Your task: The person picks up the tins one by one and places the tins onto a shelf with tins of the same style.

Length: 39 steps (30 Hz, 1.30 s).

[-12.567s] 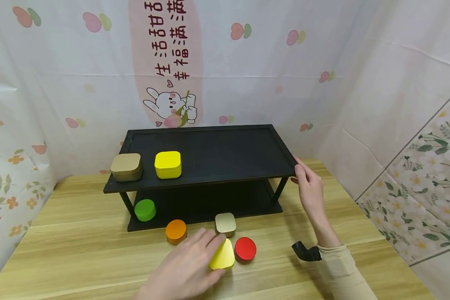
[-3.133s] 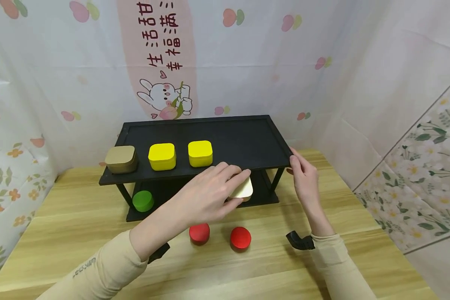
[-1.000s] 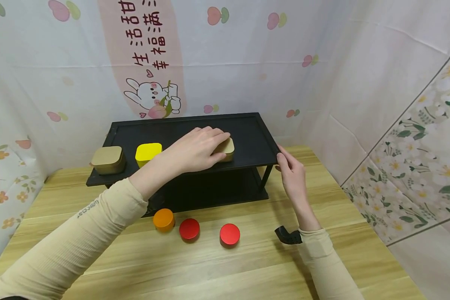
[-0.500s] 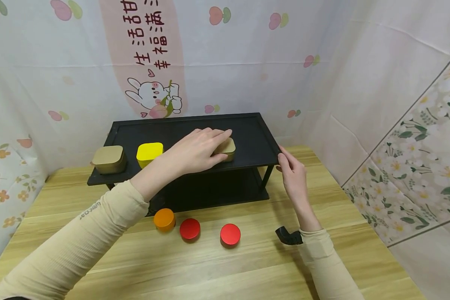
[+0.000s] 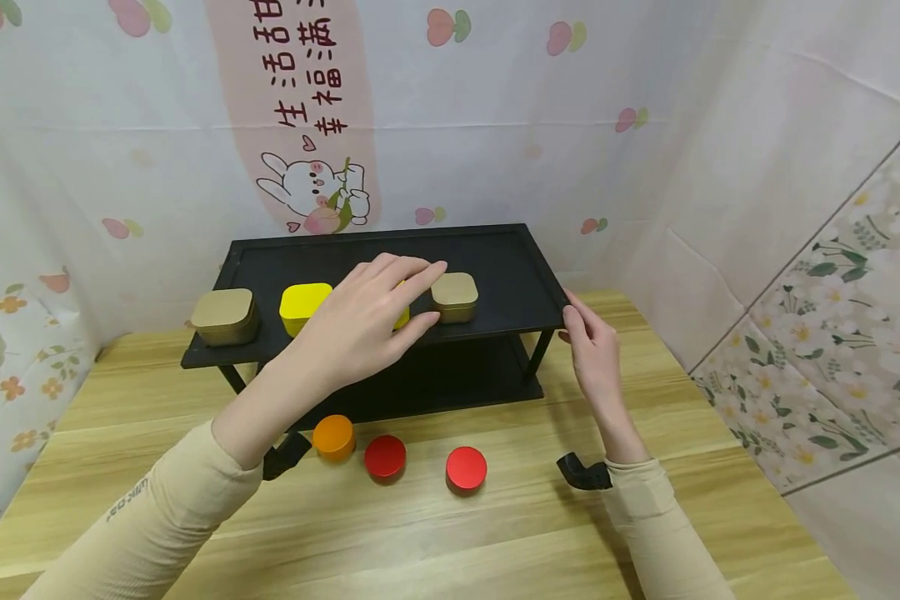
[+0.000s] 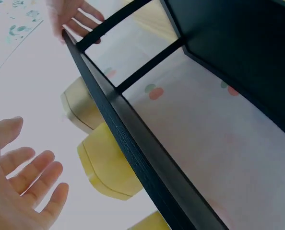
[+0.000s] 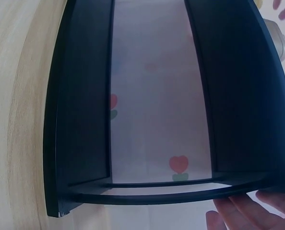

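Observation:
My left hand (image 5: 367,317) hovers over the front of a black two-tier shelf (image 5: 495,275), fingers spread and holding nothing. Just right of its fingertips, a square gold lidded tin (image 5: 454,297) stands on the upper tier. Behind the hand shows part of a yellow tin (image 5: 402,318); the left wrist view has the gold tin (image 6: 80,108) and yellow tin (image 6: 111,165) side by side along the edge. Another yellow tin (image 5: 303,304) and a gold tin (image 5: 225,317) stand farther left. My right hand (image 5: 594,342) grips the upper tier's right front corner, thumb on the edge.
On the wooden table (image 5: 390,542), in front of the shelf, are an orange round tin (image 5: 334,437) and two red round tins (image 5: 385,457). A patterned cloth (image 5: 450,108) hangs close behind the shelf. My left forearm covers the lower tier's left end.
The left hand placed a yellow tin, then the gold tin, from the table onto the upper tier. It has just let go of the gold tin and drawn left. The right hand keeps its grip.

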Tool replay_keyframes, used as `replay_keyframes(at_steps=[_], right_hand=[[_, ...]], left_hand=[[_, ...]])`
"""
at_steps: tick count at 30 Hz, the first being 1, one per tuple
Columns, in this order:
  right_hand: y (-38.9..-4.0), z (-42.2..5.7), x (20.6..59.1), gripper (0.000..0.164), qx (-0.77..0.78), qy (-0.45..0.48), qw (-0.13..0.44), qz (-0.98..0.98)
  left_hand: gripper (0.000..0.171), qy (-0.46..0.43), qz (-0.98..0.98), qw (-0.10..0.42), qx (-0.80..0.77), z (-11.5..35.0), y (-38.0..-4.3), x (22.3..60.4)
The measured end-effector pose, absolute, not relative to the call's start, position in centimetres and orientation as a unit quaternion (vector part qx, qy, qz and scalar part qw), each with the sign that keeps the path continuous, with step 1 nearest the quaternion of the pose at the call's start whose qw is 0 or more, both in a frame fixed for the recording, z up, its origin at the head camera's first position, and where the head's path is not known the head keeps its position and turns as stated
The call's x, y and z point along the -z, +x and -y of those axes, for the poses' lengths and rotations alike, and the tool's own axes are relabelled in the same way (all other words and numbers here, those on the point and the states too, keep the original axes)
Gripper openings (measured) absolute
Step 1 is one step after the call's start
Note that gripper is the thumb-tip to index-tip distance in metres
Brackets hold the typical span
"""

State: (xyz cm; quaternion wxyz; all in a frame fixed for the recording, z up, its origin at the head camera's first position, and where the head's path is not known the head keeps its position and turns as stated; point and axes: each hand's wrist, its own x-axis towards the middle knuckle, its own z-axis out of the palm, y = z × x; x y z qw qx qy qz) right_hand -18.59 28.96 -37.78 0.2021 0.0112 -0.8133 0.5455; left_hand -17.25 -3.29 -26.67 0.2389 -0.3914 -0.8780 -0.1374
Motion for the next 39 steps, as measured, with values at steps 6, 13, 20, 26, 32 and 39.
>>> replay_keyframes(at_steps=[6,13,20,26,32,39], right_hand=[[-18.4,-29.1,37.7,0.044,-0.547,0.009,0.205,0.812],[-18.4,-29.1,37.7,0.044,-0.544,0.009,0.216,0.811],[-18.5,-29.1,37.7,0.044,-0.539,0.009,0.219,0.813],[-18.3,-28.9,37.6,0.043,-0.544,0.010,0.209,0.813],[-18.3,-28.8,37.6,0.044,-0.542,0.010,0.205,0.815],[-18.3,-28.7,37.7,0.044,-0.540,0.008,0.204,0.817]], left_hand=[[0.052,-0.399,0.857,0.280,0.168,4.2,-15.8,27.3],[0.048,-0.409,0.839,0.303,0.190,5.0,-14.0,28.3],[0.046,-0.393,0.843,0.301,0.210,5.9,-12.5,30.1],[0.043,-0.363,0.852,0.300,0.227,6.8,-11.4,32.2],[0.042,-0.334,0.856,0.302,0.251,7.9,-10.7,33.9],[0.044,-0.302,0.866,0.293,0.270,9.1,-10.1,35.3]])
